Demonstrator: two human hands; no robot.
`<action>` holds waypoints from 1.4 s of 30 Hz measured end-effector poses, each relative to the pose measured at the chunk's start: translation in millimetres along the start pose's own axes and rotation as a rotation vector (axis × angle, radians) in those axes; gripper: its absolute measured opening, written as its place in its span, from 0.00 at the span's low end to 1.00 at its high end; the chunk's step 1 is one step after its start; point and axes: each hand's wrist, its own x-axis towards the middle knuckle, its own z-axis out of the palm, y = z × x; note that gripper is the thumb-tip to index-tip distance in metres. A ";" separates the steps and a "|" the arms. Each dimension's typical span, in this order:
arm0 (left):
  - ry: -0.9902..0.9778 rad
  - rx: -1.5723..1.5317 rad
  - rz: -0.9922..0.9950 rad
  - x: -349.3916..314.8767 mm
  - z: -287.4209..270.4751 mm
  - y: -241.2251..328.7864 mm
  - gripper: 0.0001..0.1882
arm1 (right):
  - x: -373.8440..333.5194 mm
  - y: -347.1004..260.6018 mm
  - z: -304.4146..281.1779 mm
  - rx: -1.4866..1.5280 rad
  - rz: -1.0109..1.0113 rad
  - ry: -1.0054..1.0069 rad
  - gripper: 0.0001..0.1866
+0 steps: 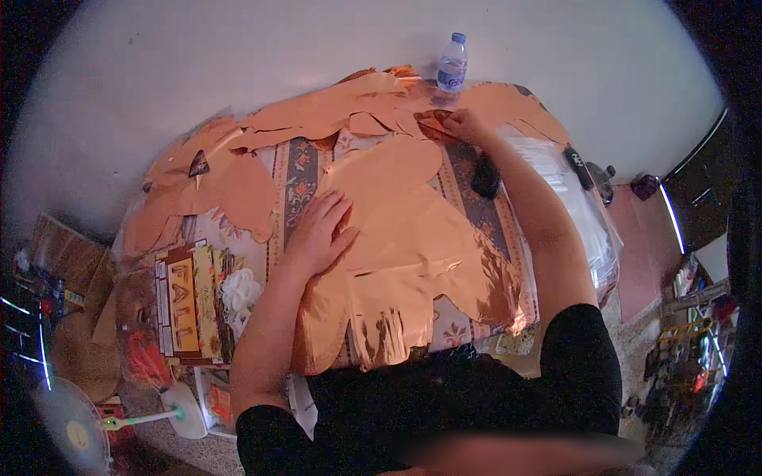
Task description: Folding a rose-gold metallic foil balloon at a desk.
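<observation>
A large copper-orange foil balloon (397, 230), flat and with rounded lobes, lies across the middle of the table in front of me. My left hand (321, 234) rests on its left side, fingers stretched out and lying flat. At the back, below a water bottle (452, 70), my right hand (467, 127) pinches the shiny edge of another foil balloon (435, 120). More flat copper foil (317, 111) stretches along the table's far edge. Similar foil pieces (242, 186) lie at the left. The front edge of the middle balloon shows several stacked, crinkled layers.
Printed cards (190, 301) and a white curly bundle (240, 295) sit at the table's near left. A dark object (486, 176) lies by my right forearm, with clear plastic bags (587, 230) further right. A fan (75, 432) stands at lower left.
</observation>
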 end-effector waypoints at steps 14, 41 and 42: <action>-0.001 0.016 -0.010 -2.0 0.7 -1.8 0.30 | -0.6 -34.1 -11.2 0.185 0.273 -0.140 0.10; 0.023 0.017 0.006 -2.5 -0.2 -0.9 0.29 | -7.6 -52.2 -14.0 -0.089 0.352 0.025 0.13; 0.023 0.015 0.011 -1.4 0.4 -1.0 0.29 | -5.9 -40.6 -11.6 -0.089 0.355 0.027 0.13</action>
